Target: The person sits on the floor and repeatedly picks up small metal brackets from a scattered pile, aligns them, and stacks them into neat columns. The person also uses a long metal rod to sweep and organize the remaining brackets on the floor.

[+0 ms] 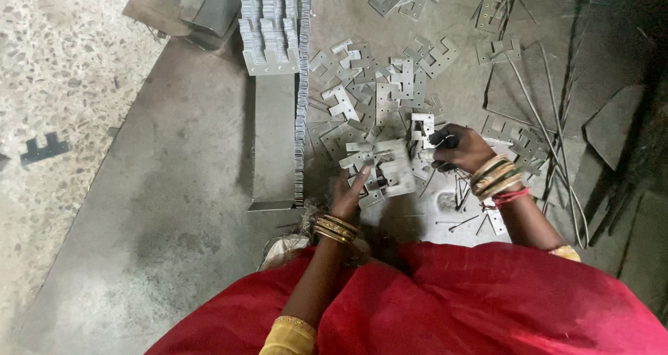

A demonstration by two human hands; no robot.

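Note:
My left hand (351, 193) grips a fanned bundle of flat grey metal stampings (385, 166) just in front of me. My right hand (459, 148) is closed on a few more stampings (422, 129) to the right of that bundle, with a thin dark rod-like piece at its fingers. Both wrists carry gold bangles, and the right wrist has red thread too. A loose heap of the same notched metal plates (379, 87) covers the floor beyond both hands.
A long neat row of stacked plates (273, 28) runs away at upper left, beside a flat metal strip (273, 143). Thin metal rods (550, 111) and sheet scraps (614, 122) lie at right. Speckled floor (49, 69) borders the left. My red garment (445, 303) fills the bottom.

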